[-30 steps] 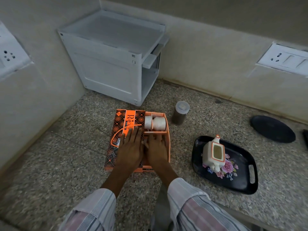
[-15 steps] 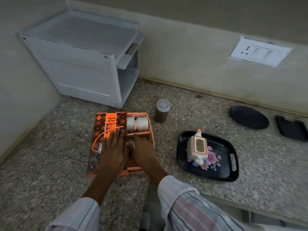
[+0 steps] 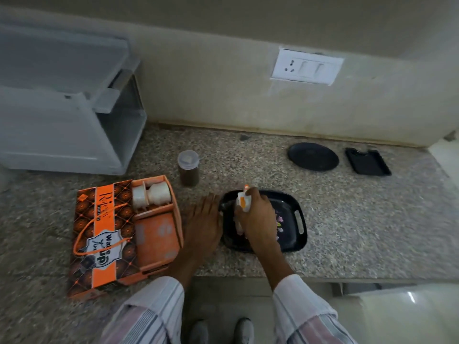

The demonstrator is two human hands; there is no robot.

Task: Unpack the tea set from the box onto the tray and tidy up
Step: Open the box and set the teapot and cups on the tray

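Observation:
The orange patterned tea-set box point(image 3: 106, 234) lies open on the granite counter at the left. Two white cups point(image 3: 159, 193) lie on their sides in its upper compartment; the lower orange compartment shows nothing inside. To the right sits the black floral tray point(image 3: 290, 212). The white and orange teapot point(image 3: 243, 202) stands on it, mostly hidden by my right hand point(image 3: 255, 217), whose fingers curl over its top. My left hand point(image 3: 203, 219) lies flat on the counter between box and tray, fingertips at the tray's left rim.
A clear-lidded jar of brown contents point(image 3: 188, 167) stands behind the box and tray. A round black plate point(image 3: 313, 156) and a small black rectangular tray point(image 3: 367, 161) lie at the back right. A white plastic cabinet point(image 3: 62, 108) fills the back left. The counter's front edge point(image 3: 248, 276) runs just below the tray.
Both hands have left the box and moved right: the right hand now covers the teapot on the tray, the left rests beside the tray. The view has shifted right.

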